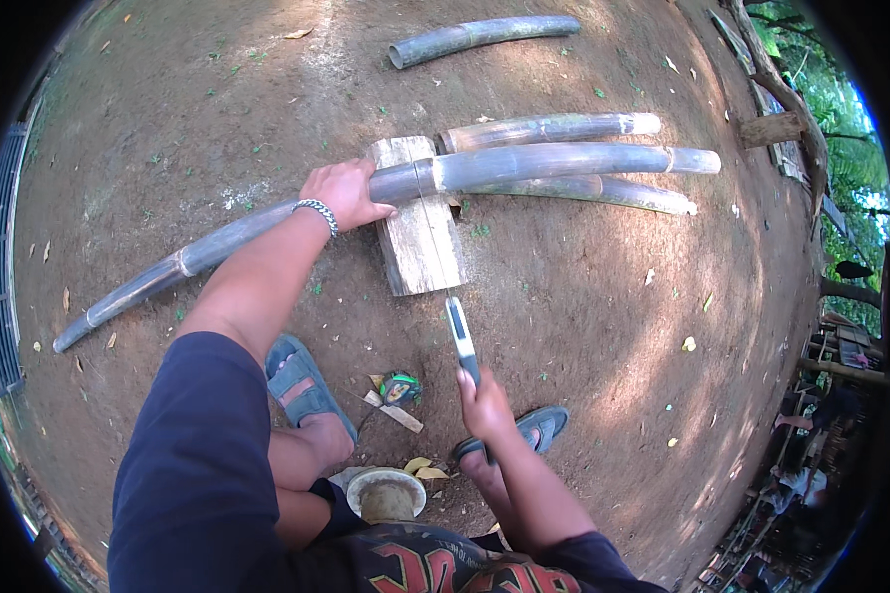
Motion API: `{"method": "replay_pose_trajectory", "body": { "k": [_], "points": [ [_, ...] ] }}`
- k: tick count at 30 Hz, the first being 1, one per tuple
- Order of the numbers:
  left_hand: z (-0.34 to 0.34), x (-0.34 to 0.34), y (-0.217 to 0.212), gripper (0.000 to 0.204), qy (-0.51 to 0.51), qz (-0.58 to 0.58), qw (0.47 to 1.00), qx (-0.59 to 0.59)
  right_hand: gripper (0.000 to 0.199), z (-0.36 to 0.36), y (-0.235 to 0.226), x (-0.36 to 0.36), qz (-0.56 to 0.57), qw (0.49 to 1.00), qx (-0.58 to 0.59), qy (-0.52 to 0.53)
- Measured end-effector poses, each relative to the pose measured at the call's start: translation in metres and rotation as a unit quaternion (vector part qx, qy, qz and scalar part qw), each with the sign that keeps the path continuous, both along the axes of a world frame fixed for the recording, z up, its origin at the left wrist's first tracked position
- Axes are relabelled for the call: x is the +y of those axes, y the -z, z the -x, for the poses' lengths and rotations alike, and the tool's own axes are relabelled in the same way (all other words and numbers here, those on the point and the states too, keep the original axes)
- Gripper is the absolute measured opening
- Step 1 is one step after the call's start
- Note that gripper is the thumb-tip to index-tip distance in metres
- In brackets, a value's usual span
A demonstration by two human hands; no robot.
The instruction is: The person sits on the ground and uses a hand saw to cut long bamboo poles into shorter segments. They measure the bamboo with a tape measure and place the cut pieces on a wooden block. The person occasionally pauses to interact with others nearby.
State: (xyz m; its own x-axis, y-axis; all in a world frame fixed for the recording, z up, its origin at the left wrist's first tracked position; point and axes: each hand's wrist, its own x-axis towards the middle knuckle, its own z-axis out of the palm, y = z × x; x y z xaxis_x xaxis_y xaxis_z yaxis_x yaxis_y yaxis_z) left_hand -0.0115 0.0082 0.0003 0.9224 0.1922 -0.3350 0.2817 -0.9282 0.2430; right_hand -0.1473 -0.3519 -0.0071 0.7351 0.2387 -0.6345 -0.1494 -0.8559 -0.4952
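Note:
A long bamboo pole [554,166] lies across a squared wooden block [420,259] on the ground. My left hand [344,194], with a chain bracelet at its wrist, is closed over the pole just left of the block and holds it down. A handsaw [462,334] with a white and dark handle is in my right hand [486,407], fingers wrapped round the grip. Its thin blade runs away from me over the block and meets the pole at its far end, close to a pale node. How deep the blade sits in the bamboo, I cannot tell.
Shorter bamboo pieces lie beyond the block, one [554,129] behind the pole, another [603,191] partly beneath it, a third [485,38] farther off. Near my sandalled feet are a tape measure [400,387], a wood strip [400,415] and a pale round container [351,491].

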Motion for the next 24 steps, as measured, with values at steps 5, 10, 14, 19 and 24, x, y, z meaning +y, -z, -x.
{"method": "replay_pose_trajectory", "body": {
  "k": [5,10,14,19,24],
  "points": [
    [-0.005,-0.006,0.004,0.071,-0.002,0.004,0.999,-0.034,0.054,-0.022,0.028,0.007,0.009,1.0,-0.025,0.0],
    [-0.005,-0.009,0.003,0.071,0.011,0.003,0.999,-0.034,0.054,-0.051,0.011,0.047,-0.007,1.0,-0.015,0.016],
    [-0.009,-0.006,0.004,0.071,0.0,-0.01,0.999,-0.039,0.049,0.032,0.017,-0.038,-0.015,1.0,-0.017,0.011],
    [-0.013,-0.011,-0.001,0.069,0.016,0.007,0.999,-0.05,0.05,-0.075,0.011,0.052,0.0,1.0,-0.016,0.003],
    [-0.005,-0.004,0.002,0.07,0.011,0.003,1.0,-0.025,0.049,0.037,-0.015,-0.026,-0.027,0.999,-0.038,0.005]
  ]
}}
